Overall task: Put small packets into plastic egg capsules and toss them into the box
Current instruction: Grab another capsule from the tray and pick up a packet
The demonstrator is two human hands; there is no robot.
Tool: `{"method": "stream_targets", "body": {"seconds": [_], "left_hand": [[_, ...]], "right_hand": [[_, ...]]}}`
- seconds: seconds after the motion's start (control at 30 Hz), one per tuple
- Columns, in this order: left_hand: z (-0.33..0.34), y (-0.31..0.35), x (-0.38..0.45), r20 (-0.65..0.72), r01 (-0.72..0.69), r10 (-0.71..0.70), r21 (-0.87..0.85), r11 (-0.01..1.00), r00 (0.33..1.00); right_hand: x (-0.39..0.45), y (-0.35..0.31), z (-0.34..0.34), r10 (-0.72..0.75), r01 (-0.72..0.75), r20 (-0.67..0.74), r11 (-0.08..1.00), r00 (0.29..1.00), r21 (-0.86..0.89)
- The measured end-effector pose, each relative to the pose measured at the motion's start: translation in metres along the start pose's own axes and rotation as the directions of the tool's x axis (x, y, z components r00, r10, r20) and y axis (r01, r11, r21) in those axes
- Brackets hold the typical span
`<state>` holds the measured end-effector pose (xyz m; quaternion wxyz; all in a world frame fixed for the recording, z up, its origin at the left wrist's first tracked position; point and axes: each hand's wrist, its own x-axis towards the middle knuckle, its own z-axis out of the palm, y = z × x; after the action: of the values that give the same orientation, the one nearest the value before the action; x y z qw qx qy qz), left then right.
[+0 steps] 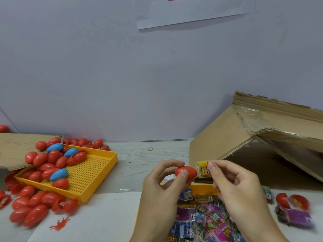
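My left hand [160,187] pinches a red egg capsule [185,173] between thumb and fingers above the near tray. Right beside the capsule, my right hand [234,187] holds a small yellow packet [203,169] by its edge, touching or nearly touching the capsule's right end. Beneath my hands a yellow tray [202,187] holds several colourful packets [206,219]. The cardboard box [244,137] lies tipped on its side at the right, its open mouth facing me.
A second yellow perforated tray [94,172] at the left carries several red and blue capsules [57,173]; more red capsules [33,206] lie loose around it. At the far right sit an open red capsule [290,200] and a purple packet [297,217]. A cardboard flap [15,149] lies at far left.
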<state>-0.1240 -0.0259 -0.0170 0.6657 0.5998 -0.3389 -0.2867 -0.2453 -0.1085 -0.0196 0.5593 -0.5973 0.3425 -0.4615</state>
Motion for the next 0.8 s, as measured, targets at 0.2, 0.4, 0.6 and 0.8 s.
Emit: {"method": "stream_targets", "body": {"seconds": [0.2,0.4,0.6,0.8], "left_hand": [[-0.0002,-0.0011,-0.0006,-0.002,-0.005,0.005,0.038,0.999,1.0],[-0.0004,0.0014,-0.0004,0.021,-0.026,0.025,0.017,1.0,0.999],[0.0003,-0.0025,0.0001,0.024,-0.009,0.009,0.021,1.0,1.0],[0.0011,-0.0023,0.0009,-0.001,0.028,-0.028,-0.035,0.999,1.0]], "right_hand": [[0.0,0.0008,-0.0003,0.012,-0.012,0.0,1.0,1.0,-0.004],[0.0003,0.0005,-0.0001,0.022,-0.023,0.018,1.0,1.0,0.02],[-0.0008,-0.0018,0.0001,0.007,-0.009,0.053,1.0,0.999,0.027],[-0.0006,-0.0021,-0.0012,0.003,-0.004,0.085,1.0,0.996,0.011]]}}
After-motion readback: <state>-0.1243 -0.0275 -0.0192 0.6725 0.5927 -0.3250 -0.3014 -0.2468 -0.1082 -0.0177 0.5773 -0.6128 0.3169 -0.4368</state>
